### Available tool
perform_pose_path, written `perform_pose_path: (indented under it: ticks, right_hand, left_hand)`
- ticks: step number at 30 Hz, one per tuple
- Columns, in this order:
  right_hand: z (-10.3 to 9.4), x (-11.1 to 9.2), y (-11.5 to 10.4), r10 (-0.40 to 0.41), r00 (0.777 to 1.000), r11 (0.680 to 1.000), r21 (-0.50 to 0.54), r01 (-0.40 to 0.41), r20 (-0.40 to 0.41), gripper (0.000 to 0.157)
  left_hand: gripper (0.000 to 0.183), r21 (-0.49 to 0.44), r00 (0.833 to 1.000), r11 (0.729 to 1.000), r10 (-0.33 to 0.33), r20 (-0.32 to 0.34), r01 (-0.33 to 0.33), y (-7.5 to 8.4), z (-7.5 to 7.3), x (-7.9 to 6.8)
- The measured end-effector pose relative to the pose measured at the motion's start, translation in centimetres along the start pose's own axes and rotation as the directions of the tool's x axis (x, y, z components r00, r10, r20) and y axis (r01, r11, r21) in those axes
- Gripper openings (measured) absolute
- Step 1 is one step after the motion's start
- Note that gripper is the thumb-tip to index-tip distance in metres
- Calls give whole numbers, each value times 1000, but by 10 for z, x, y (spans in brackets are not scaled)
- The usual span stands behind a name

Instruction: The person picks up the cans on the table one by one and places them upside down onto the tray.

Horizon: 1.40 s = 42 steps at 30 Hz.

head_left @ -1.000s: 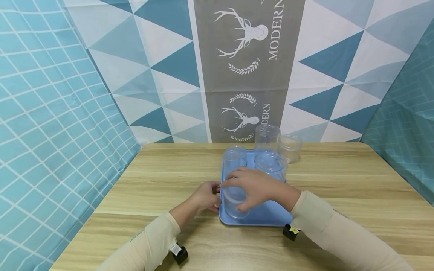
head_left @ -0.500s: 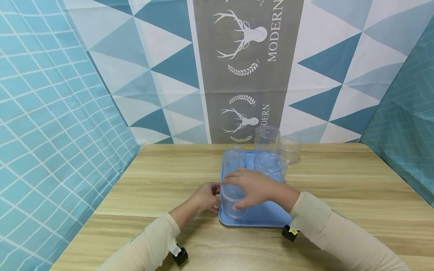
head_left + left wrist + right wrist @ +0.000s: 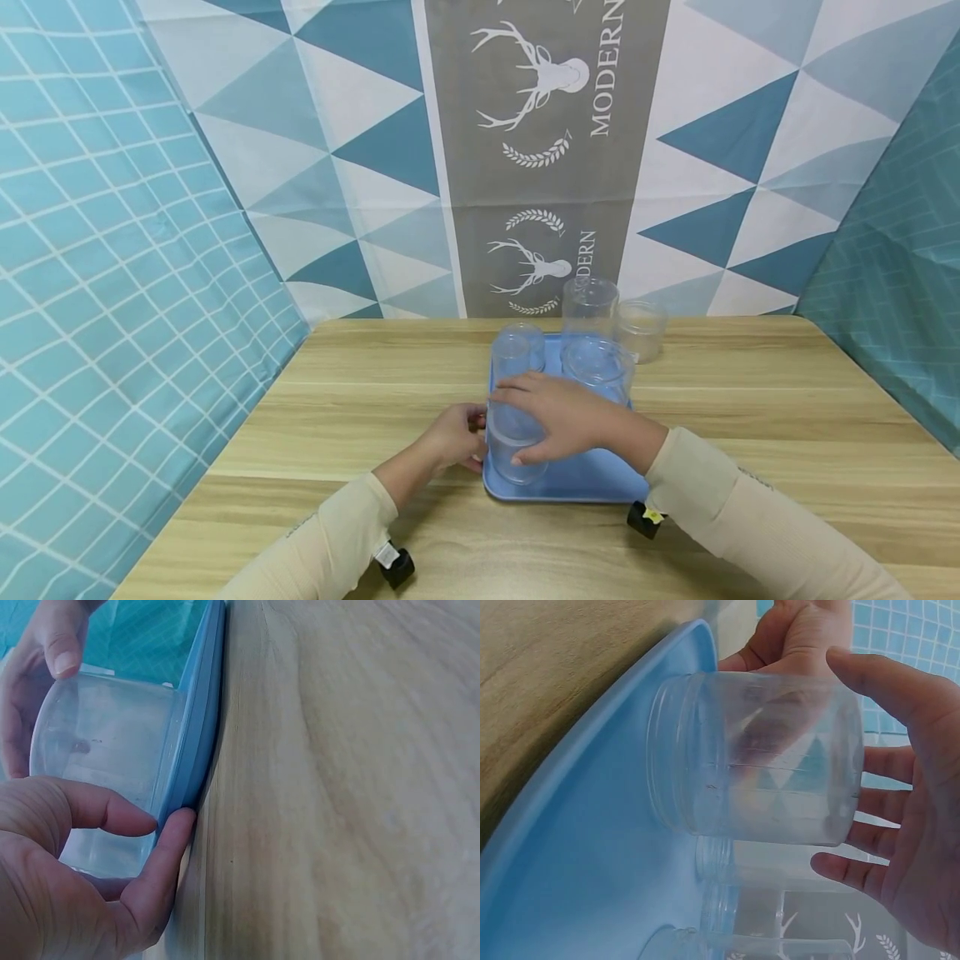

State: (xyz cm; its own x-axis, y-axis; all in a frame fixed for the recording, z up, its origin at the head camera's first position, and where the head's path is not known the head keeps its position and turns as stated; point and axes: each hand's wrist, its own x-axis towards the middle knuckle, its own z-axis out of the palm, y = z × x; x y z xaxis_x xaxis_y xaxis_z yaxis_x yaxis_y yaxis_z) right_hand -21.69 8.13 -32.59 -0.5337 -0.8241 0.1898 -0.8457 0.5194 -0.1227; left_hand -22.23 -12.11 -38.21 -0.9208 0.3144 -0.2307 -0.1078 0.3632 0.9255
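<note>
A clear plastic jar (image 3: 517, 458) stands at the front left corner of the blue tray (image 3: 600, 479). In the right wrist view, the ridged end of this jar (image 3: 780, 757) meets the tray. My right hand (image 3: 558, 412) holds it from above, fingers on the far side and thumb on the near side. In the left wrist view, the right thumb lies at the jar's top edge. My left hand (image 3: 453, 433) pinches the tray's left rim between its fingers, seen close in the left wrist view (image 3: 97, 855).
Behind the right hand, several more clear jars stand on the tray, among them a slim one (image 3: 512, 354), a tall one (image 3: 590, 312) and a wide one (image 3: 600, 362). Another jar (image 3: 641, 329) stands at the back right. The wooden table (image 3: 360, 375) ends at a patterned cloth (image 3: 390, 167).
The jar under my right hand has shifted slightly left, toward the tray's left rim, and the right hand has moved with it. My left hand stays at the rim.
</note>
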Motion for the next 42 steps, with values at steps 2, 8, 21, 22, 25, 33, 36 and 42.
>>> perform_pose_path:
  ticks: [2, 8, 21, 22, 25, 33, 36, 42]
  right_hand:
    - [-1, -2, 0, -4, 1000, 1000, 13, 4, -21, 78]
    - [-2, -9, 0, -16, 995, 999, 48, 20, -94, 76]
    - [-6, -25, -1, 12, 959, 999, 49, 2, -282, 57]
    - [-6, -27, 0, 8, 952, 999, 47, 7, -306, 55]
    - [-8, -33, 3, -8, 928, 999, 39, 24, -372, 50]
    - [-12, -54, 13, -4, 883, 998, 51, 32, -469, 42]
    - [-13, -60, 16, 3, 868, 998, 61, 31, -497, 40]
    - [-17, -69, 19, 20, 842, 999, 52, 9, -540, 40]
  left_hand:
    - [75, 12, 1000, 1000, 13, -7, -12, -1, 0, 0]
    - [68, 44, 998, 998, 53, -27, -51, -2, 3, -2]
    - [28, 226, 982, 962, 174, -71, -155, 6, -10, -8]
    - [24, 265, 977, 948, 200, -71, -175, 7, -11, -8]
    - [18, 405, 956, 886, 282, -84, -226, 13, -14, -10]
    - [18, 670, 834, 672, 533, -141, -316, 18, -17, -15]
    - [14, 709, 766, 621, 618, -179, -335, 20, -18, -17]
    - [13, 669, 676, 623, 697, -240, -406, 27, -20, -23]
